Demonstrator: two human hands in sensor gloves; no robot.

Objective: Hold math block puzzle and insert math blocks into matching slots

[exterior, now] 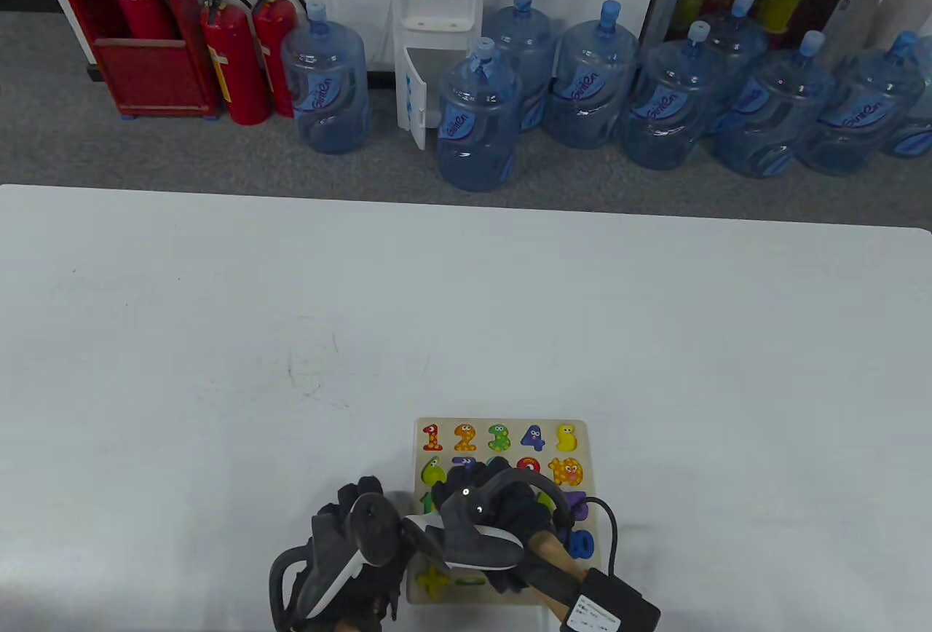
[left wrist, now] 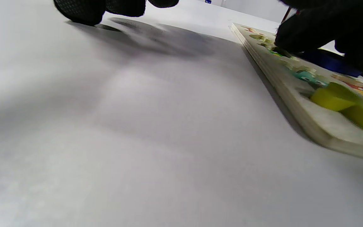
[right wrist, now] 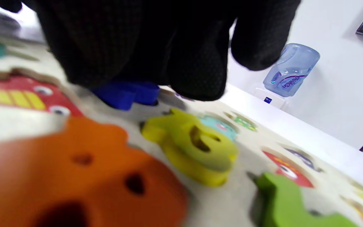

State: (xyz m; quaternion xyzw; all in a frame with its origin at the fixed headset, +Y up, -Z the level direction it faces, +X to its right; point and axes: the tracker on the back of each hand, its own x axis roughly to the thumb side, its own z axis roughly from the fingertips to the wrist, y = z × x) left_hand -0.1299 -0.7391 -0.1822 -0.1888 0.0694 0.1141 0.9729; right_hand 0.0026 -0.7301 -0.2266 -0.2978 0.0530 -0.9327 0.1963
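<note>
The wooden number puzzle board (exterior: 515,424) lies flat near the table's front edge, with coloured number blocks in its top row. My right hand (exterior: 473,486) is over the middle of the board. In the right wrist view its fingers (right wrist: 156,47) grip a blue block (right wrist: 124,93) against the board (right wrist: 241,195). The left wrist view also shows this hand (left wrist: 320,28) and the blue block (left wrist: 329,61). My left hand (exterior: 360,490) is beside the board's left edge. Its fingers (left wrist: 83,11) hang over the bare table, apart from the board (left wrist: 282,85), holding nothing.
A yellow plus block (exterior: 431,579) and a blue zero (exterior: 582,543) sit in the board's lower rows. An orange block (right wrist: 74,176), a yellow-green block (right wrist: 194,145) and a green block (right wrist: 282,198) lie near my right fingers. Water jugs (exterior: 477,122) stand on the floor beyond the table.
</note>
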